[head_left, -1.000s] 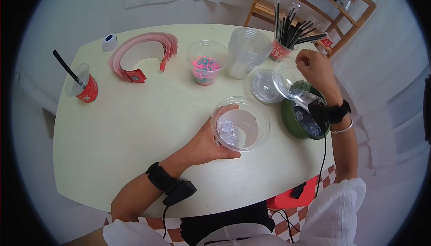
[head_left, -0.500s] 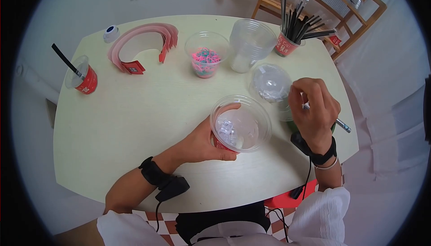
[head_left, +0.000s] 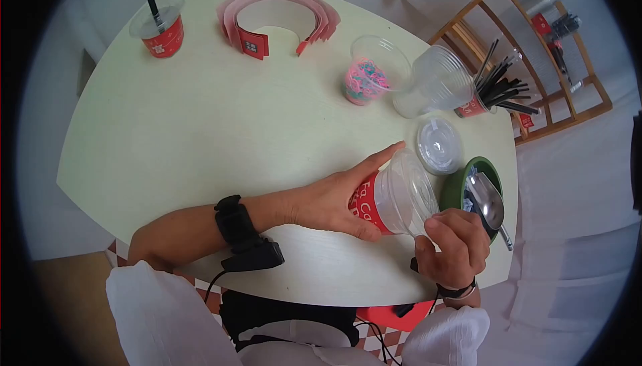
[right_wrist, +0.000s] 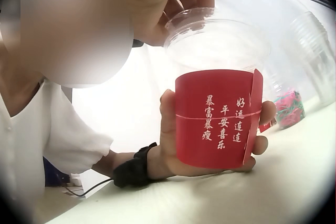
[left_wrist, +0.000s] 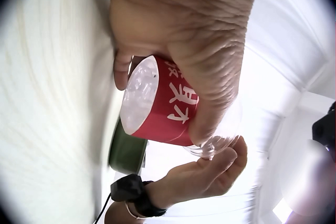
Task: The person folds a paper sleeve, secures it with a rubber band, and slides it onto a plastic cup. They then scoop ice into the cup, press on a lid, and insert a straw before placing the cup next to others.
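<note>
My left hand (head_left: 334, 202) grips a clear plastic cup (head_left: 401, 195) by its red paper sleeve (head_left: 365, 204), tilted with its mouth toward my right hand (head_left: 455, 246). In the right wrist view the sleeve (right_wrist: 215, 119) bears white writing and a thin pink band runs around it. At the cup's rim, my right hand (right_wrist: 181, 3) pinches a clear plastic lid (right_wrist: 191, 16), which partly overlaps the mouth. Pale contents (left_wrist: 142, 90) show through the cup's base in the left wrist view.
Right of the cup stands a green bowl (head_left: 455, 189) with a metal scoop (head_left: 488, 199). Behind are clear lids (head_left: 439, 145), stacked cups (head_left: 435, 82), a cup of pink and green bands (head_left: 366, 82) and black straws (head_left: 498, 85). Red sleeves (head_left: 253, 44) lie farther back.
The cup has tipped over toward the right. My right hand has come from the bowl and lids down to the cup's rim. The head view has shifted.
</note>
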Demonstrator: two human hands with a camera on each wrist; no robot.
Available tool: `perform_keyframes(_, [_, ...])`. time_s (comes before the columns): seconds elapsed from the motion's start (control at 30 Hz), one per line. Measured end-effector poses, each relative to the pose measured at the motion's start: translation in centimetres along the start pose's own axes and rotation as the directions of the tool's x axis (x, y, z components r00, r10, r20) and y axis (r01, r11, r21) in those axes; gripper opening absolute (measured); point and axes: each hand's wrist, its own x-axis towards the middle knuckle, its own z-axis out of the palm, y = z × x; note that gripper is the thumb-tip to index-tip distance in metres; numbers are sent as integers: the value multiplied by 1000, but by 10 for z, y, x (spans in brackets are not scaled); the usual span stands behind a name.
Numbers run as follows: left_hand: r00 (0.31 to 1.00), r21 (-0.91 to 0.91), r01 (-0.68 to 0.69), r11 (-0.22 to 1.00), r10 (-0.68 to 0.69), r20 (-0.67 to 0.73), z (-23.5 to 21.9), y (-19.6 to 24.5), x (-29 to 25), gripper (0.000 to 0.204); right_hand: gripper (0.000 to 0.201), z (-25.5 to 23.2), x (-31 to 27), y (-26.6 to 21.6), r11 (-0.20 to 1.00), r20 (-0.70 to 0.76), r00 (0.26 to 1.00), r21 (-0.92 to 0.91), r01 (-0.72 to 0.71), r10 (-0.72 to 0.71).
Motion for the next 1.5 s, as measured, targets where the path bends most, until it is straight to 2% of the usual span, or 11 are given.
perform_keyframes(0.17, [1000,11,-14,1000,13,15,-1,-2,-1,117,37,5,-4,-1,1000,-14,1000,28,1,-1])
perform_keyframes(0.27, [997,-103,61,993,-57,48,-3,3,-1,116,38,6,-5,-3,1000,4,1000,22,17,-17])
perform_keyframes(0.4, [996,-118,76,990,-70,52,-3,0,0,116,32,4,-6,-2,998,42,998,59,34,-36])
perform_keyframes(0.5, [996,-101,77,992,-71,62,-3,1,-1,115,37,-3,-9,7,980,73,994,179,-90,78])
perform_keyframes(0.6, [995,-46,68,997,-65,71,-3,1,-1,113,69,14,5,9,845,161,911,340,-413,381])
perform_keyframes(0.7, [994,-5,70,998,-70,81,-4,5,-2,107,91,15,8,16,776,429,839,380,-504,335])
perform_keyframes(0.83, [991,82,110,991,-115,67,-4,4,-3,93,97,21,10,11,745,489,808,392,-540,329])
perform_keyframes(0.97, [993,138,101,985,-109,50,-4,6,-5,84,99,27,8,7,780,458,829,368,-506,322])
perform_keyframes(1.27, [994,305,108,946,-111,-9,-4,6,-6,82,101,34,4,10,757,462,826,399,-518,322])
perform_keyframes(1.37, [997,299,76,951,-70,-33,-2,3,-5,82,100,36,4,12,744,467,824,413,-525,322])
perform_keyframes(1.5, [988,309,152,939,-143,-50,-4,7,-5,83,101,41,4,12,713,461,827,456,-533,323])
